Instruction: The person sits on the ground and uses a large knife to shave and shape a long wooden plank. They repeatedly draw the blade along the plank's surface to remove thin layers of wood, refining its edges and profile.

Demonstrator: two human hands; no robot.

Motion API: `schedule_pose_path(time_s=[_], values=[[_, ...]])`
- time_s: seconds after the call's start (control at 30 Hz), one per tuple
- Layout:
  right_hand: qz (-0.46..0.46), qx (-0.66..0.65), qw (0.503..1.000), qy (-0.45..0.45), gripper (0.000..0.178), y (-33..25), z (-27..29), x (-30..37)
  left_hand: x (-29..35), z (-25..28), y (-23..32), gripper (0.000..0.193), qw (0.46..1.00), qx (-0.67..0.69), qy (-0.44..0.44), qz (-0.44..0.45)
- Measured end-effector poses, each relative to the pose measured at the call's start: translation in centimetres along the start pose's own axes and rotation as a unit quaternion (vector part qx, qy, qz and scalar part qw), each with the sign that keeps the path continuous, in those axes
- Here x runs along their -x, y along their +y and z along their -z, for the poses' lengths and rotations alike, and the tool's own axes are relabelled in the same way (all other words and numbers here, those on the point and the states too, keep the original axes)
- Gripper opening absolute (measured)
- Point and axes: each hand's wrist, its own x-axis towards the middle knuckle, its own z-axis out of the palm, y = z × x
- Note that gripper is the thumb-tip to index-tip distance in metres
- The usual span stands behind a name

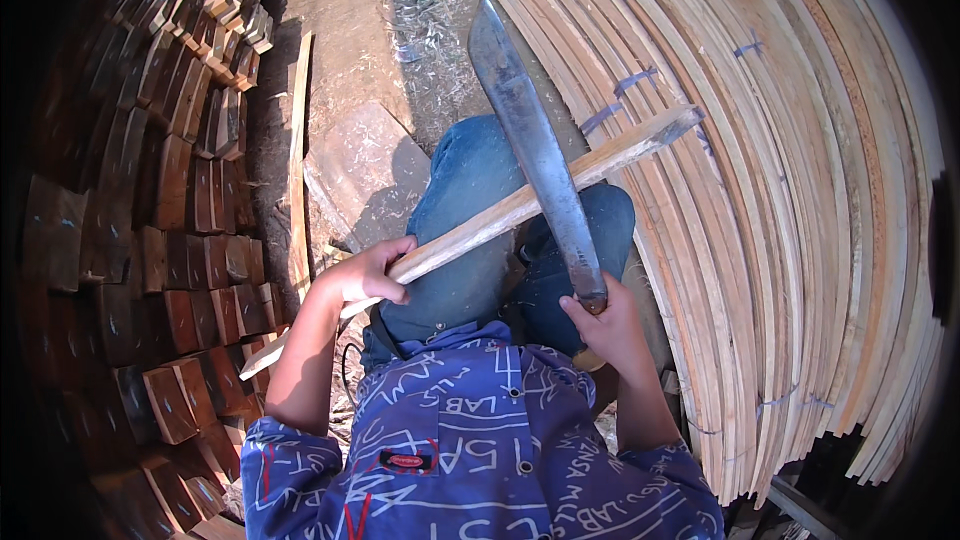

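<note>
A long, roughly squared wooden stick (480, 222) lies slantwise across my thighs, its far end up to the right. My left hand (368, 276) is closed round its lower part, thumb on top. In my right hand (607, 325) is the handle of a machete (535, 145); its broad, dark-stained steel blade points up and away from me. The blade crosses over the stick right of its middle; whether the two touch I cannot tell. Most of the machete's handle is hidden in my fist.
Stacked wooden blocks (185, 305) rise along the left. Long strips of wood (740, 240), bundled with purple ties, fill the right side. A thin wooden strip (300, 170) and a flat board (350, 155) lie on the dirt ground, with wood shavings (430, 30) farther off.
</note>
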Motion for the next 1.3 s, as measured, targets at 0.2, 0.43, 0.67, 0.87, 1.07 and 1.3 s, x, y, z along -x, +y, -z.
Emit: schedule_pose_path(time_s=[0.2,0.43,0.67,0.87,1.07,1.3], values=[[-0.052,-0.088,0.994,0.05,0.018,-0.9,1.3,0.0,0.0,-0.4,-0.6,0.041,0.999,0.033,0.014,-0.012],[0.009,-0.052,0.998,0.045,0.022,0.9,-0.2,-0.4,-0.3,0.0,-0.7,0.04,0.999,0.036,-0.002,-0.004],[-0.064,-0.103,0.991,0.049,0.021,-0.1,1.0,-0.3,0.6,-0.6,0.6,0.042,0.994,0.099,0.009,0.042],[-0.005,-0.047,0.997,0.055,0.017,1.4,-0.2,-0.8,-0.3,0.0,-0.1,0.042,0.997,0.069,-0.014,0.023],[-0.046,-0.099,0.994,0.03,0.017,-0.3,0.6,-0.4,0.4,-0.3,0.1,0.042,0.994,0.097,0.0,0.041],[0.002,-0.08,0.996,0.043,0.025,0.9,-0.6,-0.4,-0.1,-0.2,0.3,0.041,0.995,0.092,-0.003,0.033]])
